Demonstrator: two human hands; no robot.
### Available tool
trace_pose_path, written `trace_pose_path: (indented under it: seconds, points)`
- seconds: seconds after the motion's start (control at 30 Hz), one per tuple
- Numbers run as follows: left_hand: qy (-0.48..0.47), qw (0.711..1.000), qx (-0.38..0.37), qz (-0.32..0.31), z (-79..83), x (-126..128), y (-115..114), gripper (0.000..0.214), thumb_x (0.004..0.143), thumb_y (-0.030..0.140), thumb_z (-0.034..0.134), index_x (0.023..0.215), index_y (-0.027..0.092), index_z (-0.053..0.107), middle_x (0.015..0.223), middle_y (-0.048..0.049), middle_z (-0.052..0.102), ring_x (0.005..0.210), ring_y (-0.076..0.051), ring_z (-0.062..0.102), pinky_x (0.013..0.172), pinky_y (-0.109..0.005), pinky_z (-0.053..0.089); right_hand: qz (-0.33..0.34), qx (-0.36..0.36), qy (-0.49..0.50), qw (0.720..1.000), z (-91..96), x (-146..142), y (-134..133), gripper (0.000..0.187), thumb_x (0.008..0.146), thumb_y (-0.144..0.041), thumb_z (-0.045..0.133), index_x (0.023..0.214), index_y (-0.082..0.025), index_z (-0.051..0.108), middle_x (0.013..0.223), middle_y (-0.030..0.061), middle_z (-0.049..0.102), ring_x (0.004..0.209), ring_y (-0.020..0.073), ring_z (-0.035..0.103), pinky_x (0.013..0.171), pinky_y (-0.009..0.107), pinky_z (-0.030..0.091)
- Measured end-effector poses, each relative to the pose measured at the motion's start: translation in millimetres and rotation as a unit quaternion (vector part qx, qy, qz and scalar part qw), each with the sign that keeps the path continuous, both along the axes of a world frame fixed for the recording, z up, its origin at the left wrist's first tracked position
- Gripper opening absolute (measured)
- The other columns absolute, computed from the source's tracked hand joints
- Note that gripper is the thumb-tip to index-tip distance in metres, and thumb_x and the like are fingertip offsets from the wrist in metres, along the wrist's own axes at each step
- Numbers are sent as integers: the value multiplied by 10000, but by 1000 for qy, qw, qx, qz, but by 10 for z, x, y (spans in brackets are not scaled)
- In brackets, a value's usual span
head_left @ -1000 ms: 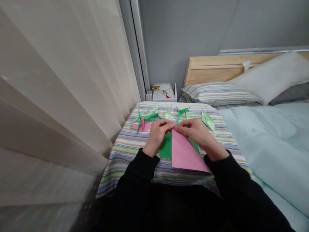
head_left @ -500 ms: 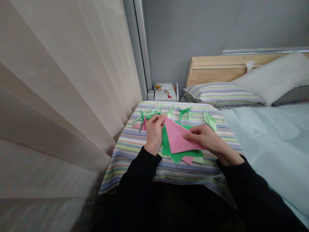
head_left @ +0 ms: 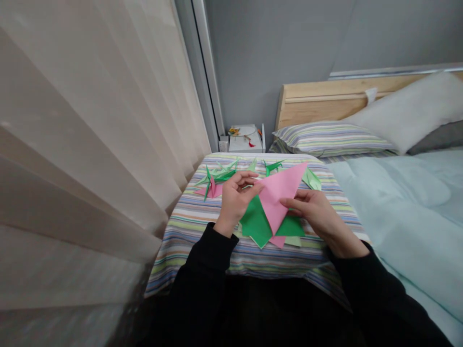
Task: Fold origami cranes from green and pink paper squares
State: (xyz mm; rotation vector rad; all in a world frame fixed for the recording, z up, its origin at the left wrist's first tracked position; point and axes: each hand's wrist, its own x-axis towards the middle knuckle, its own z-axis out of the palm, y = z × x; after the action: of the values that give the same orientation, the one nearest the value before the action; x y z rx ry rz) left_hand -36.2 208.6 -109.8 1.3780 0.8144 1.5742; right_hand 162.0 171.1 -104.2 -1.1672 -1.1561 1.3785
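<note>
A pink sheet of origami paper [head_left: 281,193], folded to a triangle, is held up between my hands. My right hand [head_left: 313,207] pinches its right side between thumb and fingers. At its left corner, my left hand [head_left: 238,195] has thumb and fingers closed on the paper. Below the triangle lie green paper sheets [head_left: 255,224], with a pink corner [head_left: 278,241] and a light green corner [head_left: 293,241] showing from under them. Left of my left hand stand folded paper cranes, one pink [head_left: 213,189] and one green [head_left: 226,175].
The table [head_left: 188,226] wears a striped cloth. Behind lie a green crane [head_left: 274,166] and a light green folded piece [head_left: 312,179]. A curtain [head_left: 108,120] hangs at left, a bed [head_left: 398,193] stands at right, and a small white cabinet [head_left: 246,142] is beyond.
The pink triangle has turned, so one point now rises to the upper right and another points down. My left hand has shifted its fingers along the paper.
</note>
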Motion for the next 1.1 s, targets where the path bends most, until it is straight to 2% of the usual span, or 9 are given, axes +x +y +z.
trace_pose_path:
  seconds: [0.13,0.27,0.63,0.83,0.97,1.03,1.1]
  points:
    - [20,1000,-2,4,22,7,-27,277,698,278,861,928,193,732,738,1,676,681,-131,618,644,-248,471,-26,45,26,998,-133,-74,-15,281,654,-402,901,772,-172,791,790,64,781,669,190,666,680,347,552]
    - [34,999,-15,34,17,20,-34,262,683,283,866,888,184,736,693,5,649,631,-128,597,585,-239,444,-33,66,18,997,-228,-96,0,300,695,-415,881,847,-169,800,858,78,796,719,211,689,718,367,559]
    - [58,997,-1,42,-25,24,-24,219,750,273,826,946,198,763,628,19,661,590,-133,595,587,-252,425,-46,46,20,998,-218,-117,-32,337,643,-429,910,845,-185,798,860,80,799,721,226,704,729,398,588]
    - [47,998,-12,28,-17,24,-14,196,756,260,813,935,196,765,616,15,676,573,-139,588,595,-265,429,-50,45,8,998,-267,-97,-15,328,669,-468,891,797,-192,768,805,68,764,712,224,679,705,390,581]
    - [56,998,-16,14,-15,23,-9,227,747,237,804,966,190,765,585,31,630,569,-131,566,605,-261,419,-95,61,38,993,-312,-96,-5,339,718,-518,848,709,-210,708,755,41,700,709,204,635,688,365,571]
    - [60,998,-27,-8,-8,19,-11,266,740,236,803,998,188,758,595,33,616,582,-137,579,619,-264,429,-123,87,15,988,-299,-73,-7,350,741,-535,823,720,-208,699,738,34,676,693,195,611,680,356,553]
    - [59,997,-37,-40,4,12,-17,316,728,241,809,1034,188,752,600,39,594,587,-140,585,633,-270,439,-129,118,-49,983,-231,-17,-6,366,769,-551,788,725,-199,700,705,33,656,660,185,581,649,338,513]
